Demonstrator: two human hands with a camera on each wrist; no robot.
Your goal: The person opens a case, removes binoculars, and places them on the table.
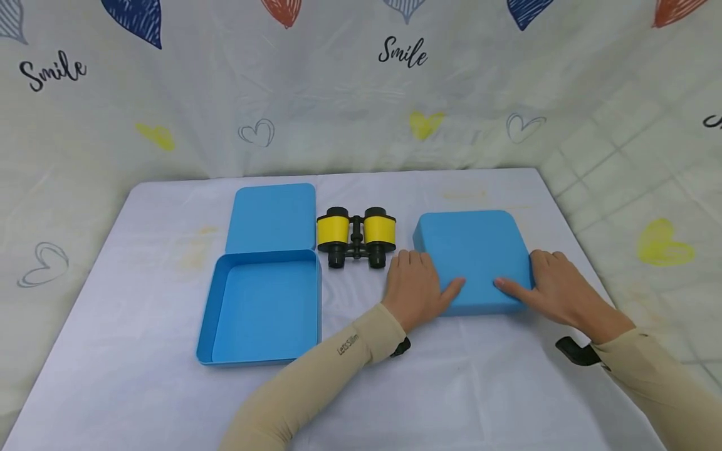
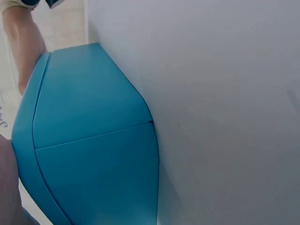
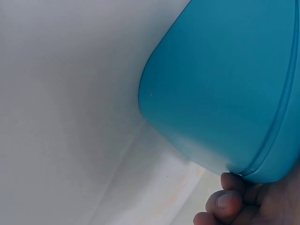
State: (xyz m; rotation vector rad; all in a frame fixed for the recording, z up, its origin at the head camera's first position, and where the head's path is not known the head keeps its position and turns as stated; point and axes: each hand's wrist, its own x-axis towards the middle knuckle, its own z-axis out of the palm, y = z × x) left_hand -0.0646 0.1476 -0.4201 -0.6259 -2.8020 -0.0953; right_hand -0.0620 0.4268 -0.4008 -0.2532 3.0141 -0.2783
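Note:
A closed blue box [image 1: 479,257] with rounded corners lies at the right of the table between the two hands. My left hand [image 1: 416,289] grips its left side, the thumb lying over the top near the front edge. On the opposite side my right hand [image 1: 566,293] holds it, thumb on top; curled fingers [image 3: 225,202] show at the lid's rim in the right wrist view. A lid seam runs along the side of the blue box [image 2: 93,98] in the left wrist view. Beyond the left hand stand toy binoculars [image 1: 356,238], yellow and black.
An uncovered, shallow blue box [image 1: 265,307] sits left of centre, its inside bare. Right behind it a flat blue lid [image 1: 272,216] lies against its back edge. A white cloth covers the table [image 1: 141,300], and a printed curtain [image 1: 338,88] hangs behind.

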